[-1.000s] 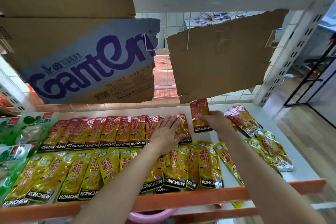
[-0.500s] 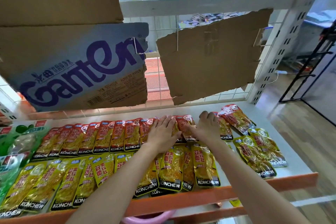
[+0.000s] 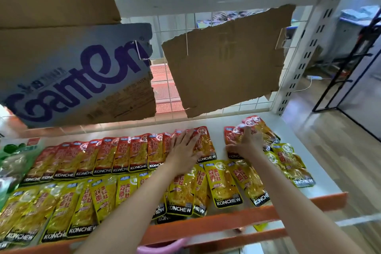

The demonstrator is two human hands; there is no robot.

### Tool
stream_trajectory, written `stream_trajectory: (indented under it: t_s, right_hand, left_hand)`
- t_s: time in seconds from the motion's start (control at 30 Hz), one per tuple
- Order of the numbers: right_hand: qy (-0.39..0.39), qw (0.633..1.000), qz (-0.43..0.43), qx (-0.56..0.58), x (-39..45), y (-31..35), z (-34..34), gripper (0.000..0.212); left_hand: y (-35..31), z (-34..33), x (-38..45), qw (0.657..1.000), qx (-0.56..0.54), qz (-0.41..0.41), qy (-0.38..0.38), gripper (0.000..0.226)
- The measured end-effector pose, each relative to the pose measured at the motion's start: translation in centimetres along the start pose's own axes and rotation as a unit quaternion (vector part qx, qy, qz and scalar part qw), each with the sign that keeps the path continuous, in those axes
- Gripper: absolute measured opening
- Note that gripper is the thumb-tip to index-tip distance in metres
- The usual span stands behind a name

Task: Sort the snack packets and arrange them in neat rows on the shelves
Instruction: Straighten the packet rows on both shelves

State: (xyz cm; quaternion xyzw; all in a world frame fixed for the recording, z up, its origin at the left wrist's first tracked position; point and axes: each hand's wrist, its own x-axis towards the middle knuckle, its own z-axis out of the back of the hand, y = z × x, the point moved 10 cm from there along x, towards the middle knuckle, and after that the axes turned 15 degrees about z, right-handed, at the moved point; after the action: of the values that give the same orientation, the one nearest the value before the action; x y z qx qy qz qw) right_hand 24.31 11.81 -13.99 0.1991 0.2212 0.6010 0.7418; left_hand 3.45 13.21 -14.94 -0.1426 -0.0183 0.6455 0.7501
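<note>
- Two rows of KONCHEW snack pkts lie flat on white shelf [image 3: 233, 121] w/ orange front edge: red row [image 3: 115, 154] at back, yellow row [image 3: 86, 204] at front, pkts overlapping side by side
- L hand [image 3: 183, 150]: fingers straight & spread, palm down, pressing on right end of red row; last red pkt [image 3: 204, 142] partly under it
- R hand [image 3: 247, 143]: on a separate loose red pkt [image 3: 232, 140] to the right, a gap of bare shelf between it & the row; thumb at pkt's lower edge, fingers over the top – looks like a pinch grip, but blur hides detail
- More red pkts [image 3: 261, 128] piled just behind/right of R hand; loose yellow pkts [image 3: 290, 163] near shelf's right end, not aligned
- Green pkts [image 3: 12, 156] at far left of shelf
- Behind shelf: wire grid back w/ two cardboard sheets hung on it – torn plain brown one [image 3: 226, 57] at right, printed "Ganten" one [image 3: 78, 76] at left
- Pink object [image 3: 162, 246] partly visible below shelf edge; cannot tell what
</note>
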Motion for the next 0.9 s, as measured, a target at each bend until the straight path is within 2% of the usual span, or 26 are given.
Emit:
stream_trajectory:
  t_s: [0.1, 0.23, 0.3, 0.33, 0.4, 0.47, 0.53, 0.57, 0.63, 0.73, 0.8, 0.9]
  right_hand:
    - [0.003, 0.994, 0.035, 0.1, 0.3, 1.0, -0.4, 0.083]
    - [-0.028, 0.967, 0.067, 0.244, 0.9, 3.3, 0.5, 0.047]
    - [-0.024, 0.944, 0.068, 0.323, 1.1, 4.3, 0.0, 0.039]
    - [-0.014, 0.942, 0.077, 0.327, 1.0, 5.0, -0.5, 0.039]
    - [0.015, 0.968, 0.102, 0.23, 0.5, 5.9, -2.0, 0.042]
    - [0.019, 0.991, 0.125, 0.038, -0.1, 6.3, -3.0, 0.047]
    - [0.009, 0.984, 0.139, -0.113, -0.7, 6.9, -2.7, 0.054]
    - [0.008, 0.979, 0.141, -0.15, -0.7, 7.0, -2.5, 0.055]
    - [0.015, 0.975, 0.147, -0.165, -0.6, 7.0, -2.1, 0.055]
    - [0.018, 0.978, 0.166, -0.128, -0.2, 6.3, -1.6, 0.047]
    - [-0.017, 0.981, 0.165, -0.103, 0.1, 5.2, 0.0, 0.038]
    - [-0.078, 0.977, 0.128, -0.152, 0.8, 2.3, 3.5, 0.033]
  left_hand:
    - [0.0, 0.1, 0.0, 1.0, -0.015, 0.0, 0.009, 0.059]
    - [-0.2, 0.2, -0.1, 1.0, -0.015, 0.001, 0.02, 0.057]
    - [-0.1, 0.1, -0.1, 1.0, -0.007, 0.003, 0.025, 0.056]
    - [0.0, 0.0, 0.0, 1.0, -0.003, 0.005, 0.027, 0.056]
    - [0.0, -0.1, 0.0, 1.0, 0.004, 0.006, 0.029, 0.055]
    - [0.0, -0.1, -0.1, 0.999, 0.007, 0.007, 0.031, 0.055]
    - [0.0, -0.1, -0.2, 0.999, 0.007, 0.008, 0.032, 0.055]
    - [0.0, -0.1, -0.2, 0.999, 0.007, 0.009, 0.036, 0.055]
    - [0.1, 0.1, 0.1, 0.999, 0.012, 0.013, 0.047, 0.055]
    - [-0.8, 1.1, 0.6, 0.999, 0.009, 0.02, 0.034, 0.053]
    - [-1.9, 1.8, 0.7, 1.0, -0.005, 0.017, 0.011, 0.055]
    - [-3.8, 1.3, 0.7, 1.0, -0.026, 0.006, 0.006, 0.062]
